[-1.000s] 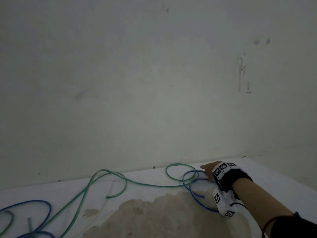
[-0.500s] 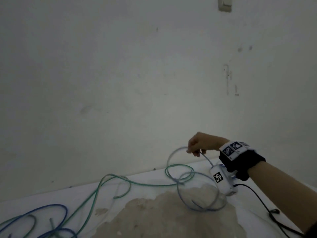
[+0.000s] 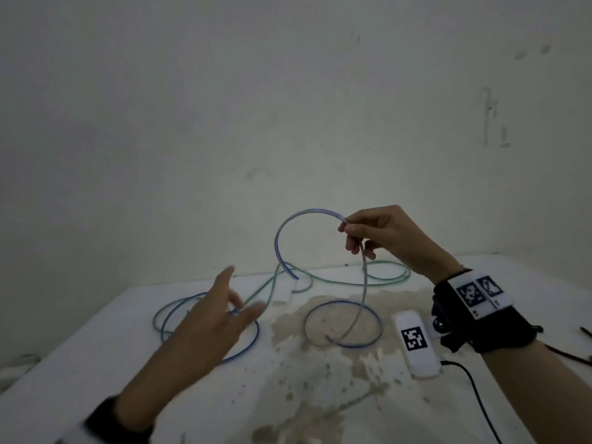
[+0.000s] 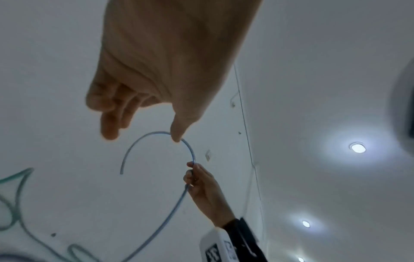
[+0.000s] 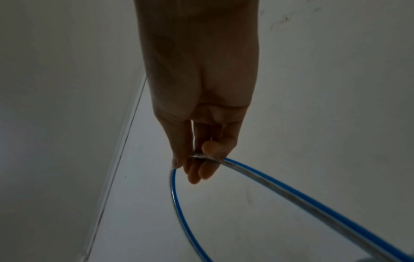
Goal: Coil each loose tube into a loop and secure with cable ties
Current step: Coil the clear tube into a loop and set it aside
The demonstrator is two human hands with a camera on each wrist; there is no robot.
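My right hand (image 3: 352, 233) is raised above the white table (image 3: 96, 363) and pinches a clear tube with a blue stripe (image 3: 282, 232). The tube arcs up and left from the fingers to a free end, and drops from the hand into a loop lying on the table (image 3: 344, 326). The right wrist view shows thumb and fingers of my right hand (image 5: 195, 156) closed on that tube (image 5: 291, 193). My left hand (image 3: 237, 302) hovers open, blurred, left of the arc and holds nothing. In the left wrist view my left hand (image 4: 143, 136) has its thumb tip beside the tube (image 4: 134, 147).
A green tube (image 3: 336, 281) snakes along the table's back, close to the wall. More blue and green loops (image 3: 166, 315) lie under my left hand. A brown stained patch (image 3: 320, 386) covers the middle. A black cable (image 3: 474, 389) trails from my right wrist.
My right hand has lifted the blue-striped tube higher off the table. My left hand has come into view from the lower left. The view has tilted down.
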